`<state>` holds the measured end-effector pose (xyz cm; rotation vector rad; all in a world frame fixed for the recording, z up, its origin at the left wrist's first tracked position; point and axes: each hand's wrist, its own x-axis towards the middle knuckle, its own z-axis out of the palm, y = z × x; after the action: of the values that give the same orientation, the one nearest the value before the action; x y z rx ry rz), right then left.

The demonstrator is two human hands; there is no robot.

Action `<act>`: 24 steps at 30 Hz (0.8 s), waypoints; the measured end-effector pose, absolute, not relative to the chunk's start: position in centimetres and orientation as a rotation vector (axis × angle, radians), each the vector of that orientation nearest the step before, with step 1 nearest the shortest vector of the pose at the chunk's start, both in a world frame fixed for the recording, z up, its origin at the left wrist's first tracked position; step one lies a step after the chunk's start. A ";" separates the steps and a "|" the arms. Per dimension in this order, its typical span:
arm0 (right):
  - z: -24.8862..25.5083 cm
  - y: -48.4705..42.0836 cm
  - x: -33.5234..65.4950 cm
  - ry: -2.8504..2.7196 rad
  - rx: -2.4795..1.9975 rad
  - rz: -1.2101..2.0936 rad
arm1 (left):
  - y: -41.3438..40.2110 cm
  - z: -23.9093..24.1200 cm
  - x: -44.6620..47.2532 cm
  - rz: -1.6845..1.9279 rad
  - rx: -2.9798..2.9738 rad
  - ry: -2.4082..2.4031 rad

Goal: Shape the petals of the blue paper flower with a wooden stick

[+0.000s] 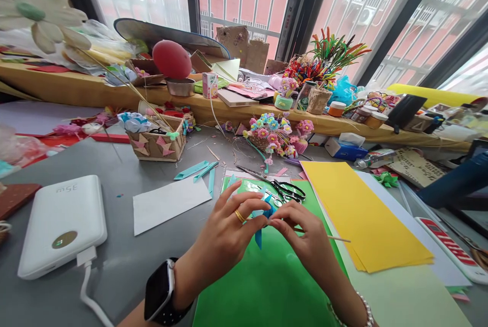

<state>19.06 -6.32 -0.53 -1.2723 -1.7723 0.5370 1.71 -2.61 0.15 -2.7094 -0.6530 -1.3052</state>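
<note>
My left hand (224, 235), with a gold ring and a black smartwatch on the wrist, pinches a small folded piece of blue paper (263, 220) over a green sheet (263, 286). My right hand (305, 235) meets it fingertip to fingertip and grips the same blue piece. A thin wooden stick (339, 239) pokes out to the right from under my right hand. Black-handled scissors (284, 188) lie just beyond my fingers.
Yellow sheets (362, 215) lie to the right, white paper (170, 202) and teal strips (198, 169) to the left. A white power bank (61, 223) with cable sits at left. A cardboard box (156, 141), paper flowers (272, 136) and a cluttered wooden ledge stand behind.
</note>
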 end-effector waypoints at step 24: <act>-0.4 -6.4 19.3 -1.779 -1.313 0.615 | -2.6 -0.3 1.8 -1.264 -2.692 -0.641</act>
<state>19.25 -6.39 -0.44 -1.3131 -1.7791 0.6151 1.82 -2.64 -0.33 -2.6922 -0.6409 -1.2642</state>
